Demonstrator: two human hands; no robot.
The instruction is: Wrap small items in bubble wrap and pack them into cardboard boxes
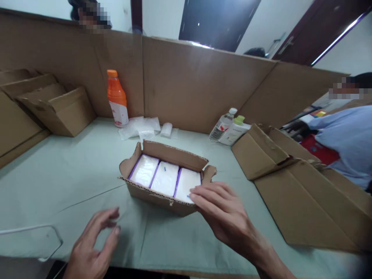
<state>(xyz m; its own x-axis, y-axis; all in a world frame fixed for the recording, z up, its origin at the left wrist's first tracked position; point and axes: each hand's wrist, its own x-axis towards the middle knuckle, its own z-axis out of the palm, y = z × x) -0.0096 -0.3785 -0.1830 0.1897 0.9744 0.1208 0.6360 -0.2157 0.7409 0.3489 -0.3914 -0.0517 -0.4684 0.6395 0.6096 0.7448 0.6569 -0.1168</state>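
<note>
A small open cardboard box (151, 193) sits mid-table with three white packs (165, 178) side by side inside, purple edges between them. My right hand (223, 213) lies open with its fingers stretched flat, the fingertips resting on the box's near right corner and the rightmost pack. My left hand (93, 248) hovers low at the front left, fingers loosely curled and apart, holding nothing, a short way from the box.
An orange bottle (116, 99), clear plastic bags (139, 127), a water bottle (222, 124) and a white green-capped bottle (235, 130) stand along the cardboard back wall. Folded boxes (58, 106) lie left, flattened cardboard (302, 193) right. A person in blue (345, 139) sits far right.
</note>
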